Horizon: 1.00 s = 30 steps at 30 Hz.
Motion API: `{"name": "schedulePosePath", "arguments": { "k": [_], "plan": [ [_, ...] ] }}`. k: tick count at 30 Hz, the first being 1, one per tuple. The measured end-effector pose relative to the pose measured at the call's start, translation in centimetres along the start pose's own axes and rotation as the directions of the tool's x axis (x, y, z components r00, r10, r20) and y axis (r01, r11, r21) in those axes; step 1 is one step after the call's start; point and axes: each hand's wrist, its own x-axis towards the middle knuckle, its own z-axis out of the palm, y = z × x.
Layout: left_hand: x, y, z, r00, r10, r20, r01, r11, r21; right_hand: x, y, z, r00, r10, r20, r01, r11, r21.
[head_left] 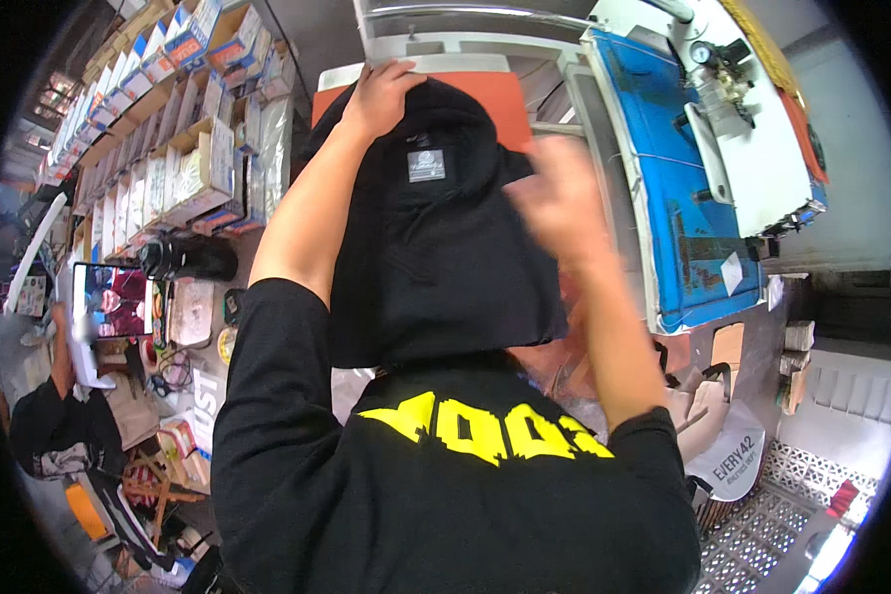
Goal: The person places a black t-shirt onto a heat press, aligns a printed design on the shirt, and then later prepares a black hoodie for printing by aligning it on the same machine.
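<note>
A black hooded sweatshirt [416, 257] lies in front of me over an orange-red board [510, 99], its hood toward the far end. Inside the neck a grey square label [427, 165] shows. My left hand [378, 99] rests on the far edge of the hood, its fingers stretched out across the cloth. Beside the garment's right shoulder, my right hand [561, 198] is smeared by motion. Whether it touches the cloth, and how its fingers are set, I cannot tell.
Shelves of cardboard boxes [198, 168] rise at the left, with a black bottle [193, 257] and a lit screen [119, 300] nearby. A blue padded panel [658, 188] and a machine with a gauge [701, 51] stand right. Another person's dark sleeve [54, 426] appears far left.
</note>
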Motion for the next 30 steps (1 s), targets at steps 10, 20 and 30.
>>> {"name": "schedulePosePath", "arguments": {
  "k": [10, 20, 30],
  "plan": [
    [-1.2, 1.4, 2.6, 0.999, -0.041, 0.026, 0.043, 0.997, -0.059, -2.1, -3.0, 7.7, 0.993, -0.113, 0.046, 0.107, 0.988, 0.11],
    [-21.3, 5.8, -11.7, 0.721, -0.626, -0.297, 0.484, 0.762, -0.43, -15.4, 19.4, -20.6, 0.739, 0.486, -0.466, -0.66, 0.66, -0.359],
    [-24.0, 27.7, -14.1, 0.8, -0.097, 0.592, 0.582, -0.118, -0.805, -13.0, 20.7, -19.0, 0.662, 0.716, -0.222, -0.705, 0.494, -0.509]
  ]
}}
